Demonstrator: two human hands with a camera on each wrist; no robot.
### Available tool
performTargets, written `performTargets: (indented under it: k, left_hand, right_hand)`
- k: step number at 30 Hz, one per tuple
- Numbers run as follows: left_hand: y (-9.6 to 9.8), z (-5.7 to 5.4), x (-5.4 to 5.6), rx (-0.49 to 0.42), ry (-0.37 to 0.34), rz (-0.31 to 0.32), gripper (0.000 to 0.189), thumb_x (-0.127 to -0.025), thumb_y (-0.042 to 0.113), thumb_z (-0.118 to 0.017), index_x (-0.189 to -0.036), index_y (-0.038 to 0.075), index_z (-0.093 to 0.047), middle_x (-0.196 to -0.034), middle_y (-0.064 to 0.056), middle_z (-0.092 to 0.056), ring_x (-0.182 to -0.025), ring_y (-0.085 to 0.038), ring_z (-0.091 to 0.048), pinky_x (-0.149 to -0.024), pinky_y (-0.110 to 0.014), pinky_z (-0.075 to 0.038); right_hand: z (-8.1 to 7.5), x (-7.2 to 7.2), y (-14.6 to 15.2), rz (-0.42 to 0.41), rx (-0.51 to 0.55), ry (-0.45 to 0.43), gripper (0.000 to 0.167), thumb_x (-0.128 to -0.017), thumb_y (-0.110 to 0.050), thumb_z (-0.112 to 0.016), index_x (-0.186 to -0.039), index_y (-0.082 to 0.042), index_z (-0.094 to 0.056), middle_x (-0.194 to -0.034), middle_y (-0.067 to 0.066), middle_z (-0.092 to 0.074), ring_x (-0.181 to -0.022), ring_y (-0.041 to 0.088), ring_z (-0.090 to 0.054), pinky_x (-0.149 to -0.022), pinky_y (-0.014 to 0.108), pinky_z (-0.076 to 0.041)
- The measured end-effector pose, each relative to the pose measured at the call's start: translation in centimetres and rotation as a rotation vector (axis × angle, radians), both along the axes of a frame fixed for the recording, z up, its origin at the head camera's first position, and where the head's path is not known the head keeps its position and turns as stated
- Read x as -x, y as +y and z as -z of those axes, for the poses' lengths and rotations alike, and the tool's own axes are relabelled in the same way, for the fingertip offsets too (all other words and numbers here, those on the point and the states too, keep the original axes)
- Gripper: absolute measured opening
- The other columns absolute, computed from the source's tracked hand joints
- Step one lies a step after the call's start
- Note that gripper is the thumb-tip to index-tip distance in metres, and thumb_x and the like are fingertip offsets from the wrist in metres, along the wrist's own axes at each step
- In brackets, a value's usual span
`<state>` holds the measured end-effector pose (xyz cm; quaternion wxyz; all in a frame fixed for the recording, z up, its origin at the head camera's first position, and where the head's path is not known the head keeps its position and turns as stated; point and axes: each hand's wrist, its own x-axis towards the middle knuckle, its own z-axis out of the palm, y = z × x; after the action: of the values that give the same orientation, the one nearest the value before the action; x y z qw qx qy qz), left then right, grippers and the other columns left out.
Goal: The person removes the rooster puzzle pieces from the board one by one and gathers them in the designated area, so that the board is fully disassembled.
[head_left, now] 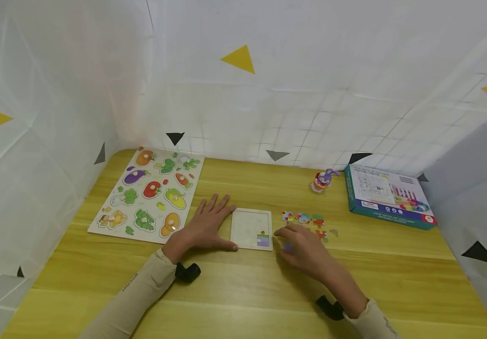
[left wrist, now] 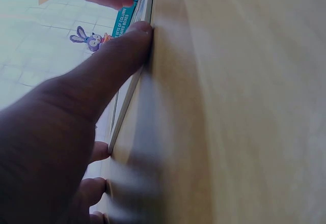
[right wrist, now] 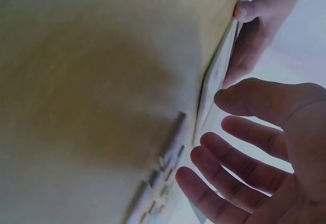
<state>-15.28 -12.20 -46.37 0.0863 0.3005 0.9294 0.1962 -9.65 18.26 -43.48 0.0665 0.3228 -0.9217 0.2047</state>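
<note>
A small square puzzle tray point(head_left: 245, 228) lies on the table, with one purple and green jigsaw piece point(head_left: 263, 240) in its lower right corner. My left hand point(head_left: 209, 226) is spread along the tray's left side, its thumb at the lower edge and a fingertip at the upper left corner. In the left wrist view the thumb point(left wrist: 122, 48) rests on the tray's rim. To the right of the tray, my right hand point(head_left: 304, 249) hovers low over loose jigsaw pieces point(head_left: 304, 218), partly hiding them. Its fingers point(right wrist: 229, 158) are relaxed and apart, with nothing between them.
At left lies a large vegetable peg board point(head_left: 158, 200), close to the left forearm. Behind the loose pieces stands a purple rabbit figure point(head_left: 323, 181). A flat teal and white box point(head_left: 389, 197) lies at the back right, near the white fabric wall point(head_left: 311, 103).
</note>
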Motion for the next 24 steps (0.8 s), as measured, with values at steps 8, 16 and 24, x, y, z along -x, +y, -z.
performTargets:
  k: [8, 16, 24]
  left_hand:
    - [-0.1, 0.2, 0.0, 0.003, 0.009, 0.006, 0.11, -0.075, 0.075, -0.07, -0.16, 0.017, -0.028, -0.167, -0.012, -0.007, -0.151, -0.038, 0.001, -0.118, -0.06, 0.0]
    - [0.0, 0.2, 0.0, 0.002, 0.004, 0.004, 0.111, -0.075, 0.076, -0.069, -0.16, 0.017, -0.028, -0.167, -0.012, -0.007, -0.151, -0.038, 0.002, -0.118, -0.06, 0.0]
    - [-0.1, 0.1, 0.0, -0.001, 0.012, 0.005, 0.111, -0.075, 0.076, -0.069, -0.16, 0.016, -0.029, -0.167, -0.012, -0.007, -0.151, -0.039, 0.001, -0.118, -0.06, -0.001]
  right_hand:
    - [0.6, 0.6, -1.4, -0.015, 0.016, -0.018, 0.032, -0.077, -0.01, -0.083, -0.108, -0.006, -0.073, -0.102, 0.002, -0.068, -0.091, 0.014, -0.061, -0.077, 0.036, -0.054]
    - [0.1, 1.1, -2.9, -0.053, -0.002, 0.029, 0.033, -0.074, -0.01, -0.086, -0.104, -0.005, -0.072, -0.1, 0.004, -0.068, -0.09, 0.018, -0.064, -0.076, 0.037, -0.055]
    - [-0.1, 1.4, -3.7, -0.049, -0.024, -0.006, 0.03, -0.078, -0.013, -0.085, -0.106, -0.007, -0.074, -0.102, 0.002, -0.068, -0.094, 0.018, -0.063, -0.081, 0.037, -0.055]
